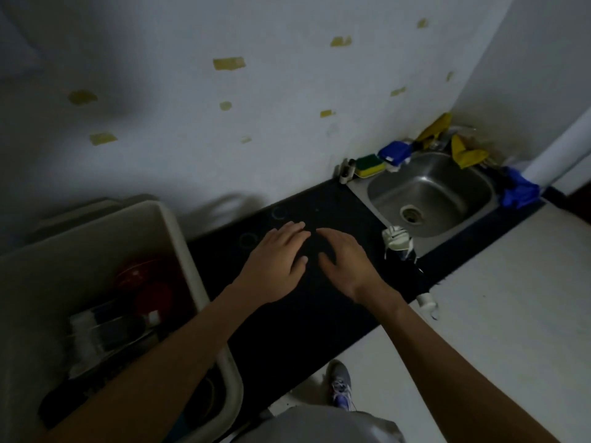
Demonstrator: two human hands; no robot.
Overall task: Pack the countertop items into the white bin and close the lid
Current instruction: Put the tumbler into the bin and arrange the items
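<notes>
Two hands, left [277, 252] and right [344, 256], hover flat above countertop [319, 201].

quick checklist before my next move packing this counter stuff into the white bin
1. Hands free: ok, left hand and right hand are open above the countertop, holding nothing.
2. White bin open: ok, no lid on it.
3. Room left in bin: cannot tell, red bowls and dim items inside.
4. Countertop cleared: not ok, dark item with white top stands beside the sink.
5. Lid located: cannot tell, pale shape behind the bin may be it.
</notes>
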